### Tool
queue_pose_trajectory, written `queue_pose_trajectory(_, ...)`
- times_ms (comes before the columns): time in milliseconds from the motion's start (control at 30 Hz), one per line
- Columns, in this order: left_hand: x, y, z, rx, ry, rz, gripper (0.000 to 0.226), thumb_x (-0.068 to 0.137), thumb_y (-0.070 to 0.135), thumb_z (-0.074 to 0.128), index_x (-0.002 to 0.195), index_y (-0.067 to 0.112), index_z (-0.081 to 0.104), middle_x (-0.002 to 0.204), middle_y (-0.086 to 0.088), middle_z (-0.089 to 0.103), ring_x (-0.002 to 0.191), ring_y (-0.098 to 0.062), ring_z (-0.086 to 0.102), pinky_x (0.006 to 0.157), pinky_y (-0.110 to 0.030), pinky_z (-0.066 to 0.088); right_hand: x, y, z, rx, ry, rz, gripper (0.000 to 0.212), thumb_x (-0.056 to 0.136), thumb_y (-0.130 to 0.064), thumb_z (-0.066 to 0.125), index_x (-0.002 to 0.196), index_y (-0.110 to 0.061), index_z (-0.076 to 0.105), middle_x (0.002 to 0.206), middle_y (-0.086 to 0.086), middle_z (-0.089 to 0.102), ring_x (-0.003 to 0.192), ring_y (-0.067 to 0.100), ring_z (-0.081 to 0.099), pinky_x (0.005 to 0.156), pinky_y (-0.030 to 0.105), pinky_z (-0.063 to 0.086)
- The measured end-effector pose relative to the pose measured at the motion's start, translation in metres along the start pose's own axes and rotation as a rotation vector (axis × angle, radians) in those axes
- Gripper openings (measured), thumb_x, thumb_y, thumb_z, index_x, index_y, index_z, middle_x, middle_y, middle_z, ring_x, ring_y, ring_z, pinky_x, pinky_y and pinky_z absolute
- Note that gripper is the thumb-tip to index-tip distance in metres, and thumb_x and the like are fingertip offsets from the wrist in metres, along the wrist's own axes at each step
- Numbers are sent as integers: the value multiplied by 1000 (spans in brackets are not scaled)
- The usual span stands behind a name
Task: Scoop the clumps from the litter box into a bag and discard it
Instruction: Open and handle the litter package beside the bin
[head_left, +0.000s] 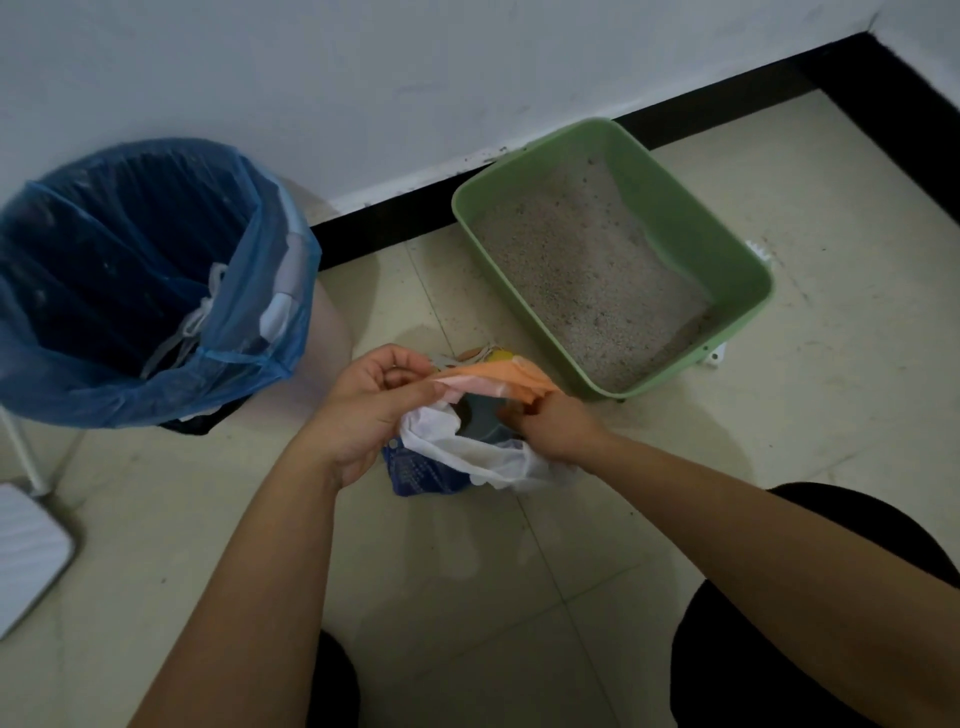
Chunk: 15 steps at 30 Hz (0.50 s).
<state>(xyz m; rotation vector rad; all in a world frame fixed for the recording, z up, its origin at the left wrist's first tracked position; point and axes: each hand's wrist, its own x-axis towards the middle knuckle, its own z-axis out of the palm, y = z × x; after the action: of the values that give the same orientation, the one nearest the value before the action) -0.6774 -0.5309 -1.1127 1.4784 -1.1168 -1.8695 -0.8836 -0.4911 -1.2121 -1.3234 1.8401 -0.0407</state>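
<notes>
A green litter box (727, 249) holding grey litter sits on the tiled floor by the wall. In front of it lies a bag (467, 457) with white, blue and orange parts, its mouth held open. My left hand (369, 410) pinches the orange edge (498, 379) of the bag at its left. My right hand (556, 426) grips the same orange edge at its right. Something grey shows inside the bag; I cannot tell what it is.
A bin lined with a blue bag (150, 280) stands to the left against the wall. A white object (26, 551) lies at the lower left edge. A small white piece (714, 358) pokes out beside the litter box. My knees are at the bottom.
</notes>
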Motion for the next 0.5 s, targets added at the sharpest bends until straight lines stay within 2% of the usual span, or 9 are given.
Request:
queue_pose_trajectory(167, -7, -11, -4, 6, 164, 35, 15, 85, -3, 66, 90, 10, 60, 72, -2, 70, 64, -14, 66, 54, -21, 51, -2, -12, 34, -95, 121, -125, 41, 99, -50, 42, 94, -21, 70, 82, 0, 67, 76, 16, 62, 63, 29, 46)
queue_pose_trajectory(267, -13, -18, -1, 51, 209, 48, 14, 85, -2, 68, 87, 11, 61, 69, 0, 70, 63, -13, 65, 57, -24, 50, 0, -16, 40, -81, 126, -141, 44, 100, -50, 38, 95, -20, 69, 83, 1, 66, 74, 15, 59, 64, 27, 43)
queue_pose_trajectory(333, -17, -20, 4, 114, 223, 60, 12, 85, -1, 68, 87, 9, 62, 67, 0, 70, 62, -13, 64, 59, -25, 49, 1, -15, 33, 63, 110, -171, 37, 100, -46, 40, 103, -22, 68, 91, 1, 68, 79, 14, 61, 68, 28, 46)
queue_pose_trajectory(433, -22, -18, 14, 209, 252, 111, 9, 85, 3, 70, 88, 7, 63, 75, -8, 73, 66, -20, 63, 61, -31, 48, -8, -12, 26, 350, 66, -213, 21, 98, -38, 50, 100, -22, 64, 87, -5, 65, 79, 7, 61, 69, 24, 45)
queue_pose_trajectory(500, -22, -14, 17, 261, 305, 152, 9, 85, 8, 72, 90, 7, 64, 76, -8, 72, 64, -17, 60, 57, -29, 46, -13, -9, 22, 459, -5, -221, 22, 96, -43, 54, 100, -26, 67, 92, -5, 68, 87, 9, 65, 75, 27, 52)
